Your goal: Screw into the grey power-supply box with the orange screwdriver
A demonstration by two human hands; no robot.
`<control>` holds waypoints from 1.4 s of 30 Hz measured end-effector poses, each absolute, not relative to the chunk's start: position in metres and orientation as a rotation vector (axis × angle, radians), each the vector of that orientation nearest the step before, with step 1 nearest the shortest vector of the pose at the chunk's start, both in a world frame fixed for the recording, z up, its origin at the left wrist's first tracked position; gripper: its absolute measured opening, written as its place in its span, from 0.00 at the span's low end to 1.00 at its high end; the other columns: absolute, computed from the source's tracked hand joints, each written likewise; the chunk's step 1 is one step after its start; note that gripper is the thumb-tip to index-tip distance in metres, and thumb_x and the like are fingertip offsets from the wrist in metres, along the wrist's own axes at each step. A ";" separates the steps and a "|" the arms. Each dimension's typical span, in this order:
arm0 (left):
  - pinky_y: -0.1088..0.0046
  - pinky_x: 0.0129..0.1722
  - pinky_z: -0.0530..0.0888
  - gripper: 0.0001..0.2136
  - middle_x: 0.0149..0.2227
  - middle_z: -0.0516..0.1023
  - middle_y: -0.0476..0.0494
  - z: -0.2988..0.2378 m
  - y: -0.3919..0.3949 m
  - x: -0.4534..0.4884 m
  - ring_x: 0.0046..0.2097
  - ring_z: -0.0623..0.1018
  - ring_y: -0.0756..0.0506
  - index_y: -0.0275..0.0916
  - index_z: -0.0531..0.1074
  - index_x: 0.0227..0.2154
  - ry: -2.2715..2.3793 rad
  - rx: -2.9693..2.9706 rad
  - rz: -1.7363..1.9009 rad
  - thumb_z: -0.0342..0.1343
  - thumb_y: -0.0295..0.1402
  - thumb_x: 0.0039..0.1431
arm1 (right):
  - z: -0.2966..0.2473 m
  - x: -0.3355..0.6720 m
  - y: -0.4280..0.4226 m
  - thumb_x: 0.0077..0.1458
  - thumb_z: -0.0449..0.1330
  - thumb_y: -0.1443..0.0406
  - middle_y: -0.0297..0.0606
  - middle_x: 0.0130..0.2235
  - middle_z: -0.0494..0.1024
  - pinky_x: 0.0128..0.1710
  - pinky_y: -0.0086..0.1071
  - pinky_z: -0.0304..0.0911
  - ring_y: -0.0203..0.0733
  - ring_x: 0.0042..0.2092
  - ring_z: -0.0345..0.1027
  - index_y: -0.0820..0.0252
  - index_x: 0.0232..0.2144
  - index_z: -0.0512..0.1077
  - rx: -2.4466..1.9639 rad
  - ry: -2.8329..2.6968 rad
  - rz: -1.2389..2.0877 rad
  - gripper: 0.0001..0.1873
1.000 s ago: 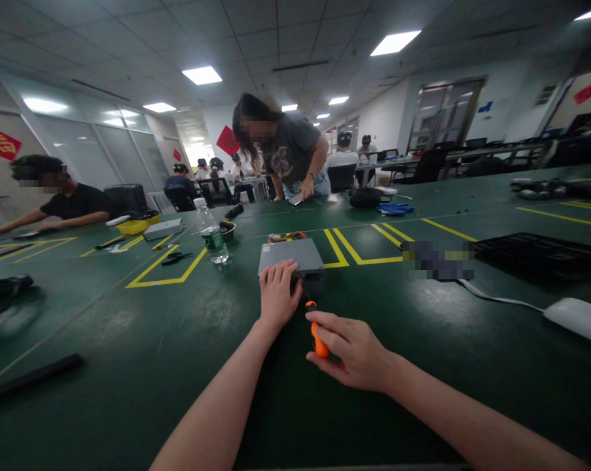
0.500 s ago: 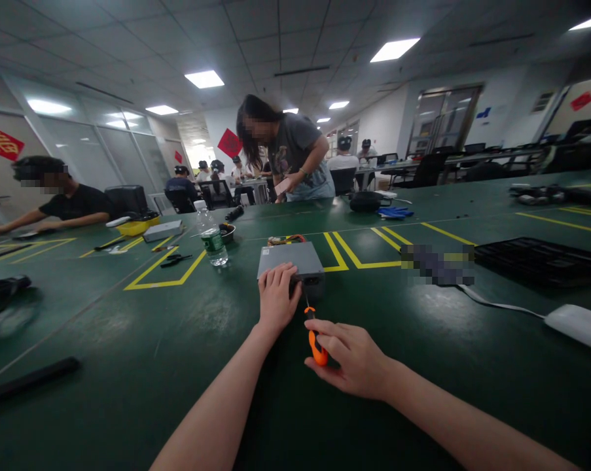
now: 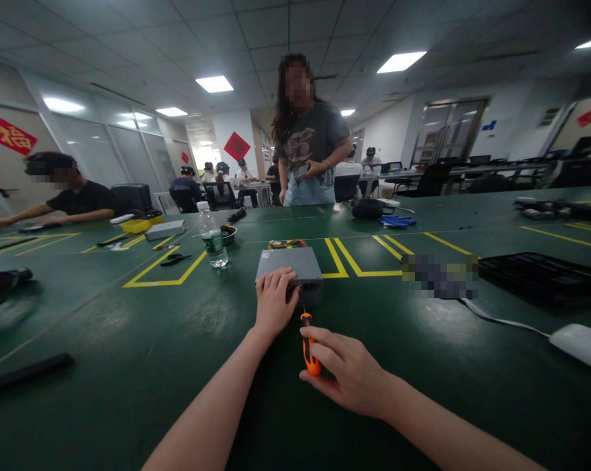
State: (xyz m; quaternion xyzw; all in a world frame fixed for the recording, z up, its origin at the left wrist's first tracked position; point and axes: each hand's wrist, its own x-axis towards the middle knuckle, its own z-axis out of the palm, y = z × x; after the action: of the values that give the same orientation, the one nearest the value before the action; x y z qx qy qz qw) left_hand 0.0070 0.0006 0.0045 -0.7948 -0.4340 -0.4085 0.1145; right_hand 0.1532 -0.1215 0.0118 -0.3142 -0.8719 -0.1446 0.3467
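A grey computer power supply (image 3: 300,261) sits on the green table, its socket side facing me and coloured cables (image 3: 288,244) behind it. My left hand (image 3: 276,297) grips its near left part, fingers on the top and thumb against the front face. In my right hand (image 3: 344,369) is an orange and black screwdriver (image 3: 311,356), held between thumb and fingers. The screwdriver's shaft points at the power supply's front face; whether its tip touches a screw is too small to tell.
A water bottle (image 3: 213,239) stands left of the power supply, beside a metal bowl (image 3: 230,233). Blue gloves (image 3: 398,221) and a black case (image 3: 367,209) lie farther back. To the right are a black panel (image 3: 545,278) and a white power strip (image 3: 582,347). A person (image 3: 307,140) stands across the table.
My right hand and the screwdriver have come slightly down and left, toward me. My left hand stays on the power supply. The person opposite has straightened up from bending over.
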 end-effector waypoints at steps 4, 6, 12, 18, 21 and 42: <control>0.62 0.55 0.55 0.12 0.50 0.70 0.47 0.004 0.001 0.007 0.53 0.66 0.46 0.45 0.65 0.44 -1.269 -2.329 -1.195 0.50 0.32 0.56 | 0.018 0.154 -0.125 0.58 0.49 0.62 0.51 0.50 0.67 0.37 0.33 0.67 0.44 0.46 0.67 0.61 0.50 0.60 -0.809 -2.397 -0.350 0.18; 0.62 0.55 0.55 0.12 0.50 0.70 0.47 0.005 0.000 0.007 0.53 0.66 0.45 0.45 0.65 0.44 -1.263 -2.326 -1.194 0.51 0.32 0.56 | 0.020 0.153 -0.125 0.57 0.50 0.63 0.52 0.48 0.68 0.38 0.33 0.67 0.44 0.45 0.68 0.62 0.47 0.62 -0.792 -2.336 -0.386 0.16; 0.62 0.55 0.55 0.12 0.50 0.70 0.47 0.006 -0.001 0.007 0.53 0.66 0.46 0.45 0.65 0.44 -1.268 -2.338 -1.202 0.50 0.33 0.57 | 0.015 0.152 -0.125 0.56 0.52 0.62 0.49 0.44 0.72 0.32 0.31 0.67 0.40 0.36 0.71 0.63 0.38 0.64 -0.841 -2.241 -0.347 0.10; 0.62 0.55 0.57 0.12 0.50 0.71 0.47 0.004 0.000 0.007 0.53 0.67 0.45 0.45 0.66 0.44 -1.259 -2.315 -1.208 0.51 0.32 0.56 | 0.019 0.152 -0.126 0.57 0.50 0.63 0.51 0.49 0.67 0.38 0.33 0.67 0.44 0.46 0.68 0.60 0.49 0.62 -0.815 -2.390 -0.376 0.17; 0.61 0.55 0.56 0.12 0.50 0.71 0.46 0.005 0.000 0.007 0.53 0.67 0.45 0.45 0.66 0.44 -1.260 -2.325 -1.210 0.51 0.32 0.56 | 0.017 0.153 -0.123 0.56 0.51 0.64 0.51 0.45 0.71 0.35 0.32 0.68 0.42 0.41 0.70 0.63 0.41 0.63 -0.784 -2.217 -0.449 0.11; 0.60 0.54 0.56 0.12 0.50 0.70 0.45 0.004 0.000 0.007 0.53 0.66 0.44 0.45 0.66 0.44 -1.256 -2.338 -1.235 0.50 0.32 0.56 | 0.022 0.150 -0.128 0.57 0.51 0.62 0.50 0.48 0.69 0.35 0.33 0.68 0.43 0.42 0.70 0.58 0.47 0.64 -0.858 -2.348 -0.436 0.16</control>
State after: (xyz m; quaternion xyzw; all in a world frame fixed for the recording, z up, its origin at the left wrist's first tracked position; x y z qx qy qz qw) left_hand 0.0072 0.0003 0.0040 -0.7942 -0.4266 -0.4193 0.1069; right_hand 0.1498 -0.1284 0.0224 -0.3229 -0.8834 -0.1639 0.2975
